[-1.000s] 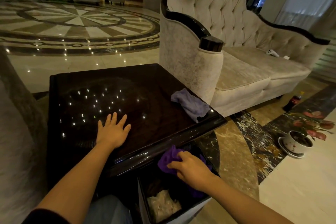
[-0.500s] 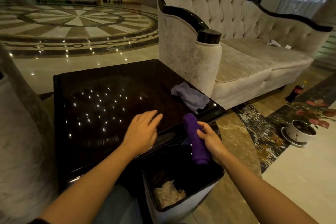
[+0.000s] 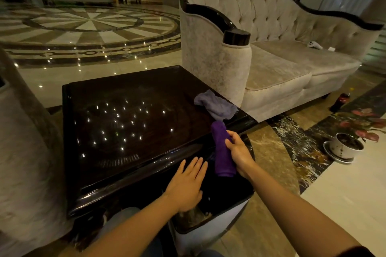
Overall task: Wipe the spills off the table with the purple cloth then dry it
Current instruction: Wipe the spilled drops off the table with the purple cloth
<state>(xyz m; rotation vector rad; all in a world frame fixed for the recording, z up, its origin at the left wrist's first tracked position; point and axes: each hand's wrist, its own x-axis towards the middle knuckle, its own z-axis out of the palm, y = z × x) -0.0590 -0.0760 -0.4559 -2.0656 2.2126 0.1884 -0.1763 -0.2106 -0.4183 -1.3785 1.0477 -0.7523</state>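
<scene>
A glossy dark table (image 3: 129, 119) fills the middle of the view, with ceiling lights mirrored in its top. My right hand (image 3: 240, 153) grips a rolled purple cloth (image 3: 222, 152), held upright over a bin beside the table's near right corner. My left hand (image 3: 187, 183) hovers flat and empty, fingers apart, over the bin's left side just off the table's front edge. A crumpled grey cloth (image 3: 216, 106) lies on the table's right edge. No spill stands out on the dark top.
The white bin with a black rim (image 3: 219, 225) stands against the table's front right and holds crumpled paper. A beige tufted sofa (image 3: 271, 64) is close behind the table's right side. A potted plant (image 3: 346, 146) and a dark bottle (image 3: 339, 101) sit on the floor at right.
My right hand lifted the purple cloth out of the bin and holds it upright. My left hand slid off the tabletop toward me, over the bin.
</scene>
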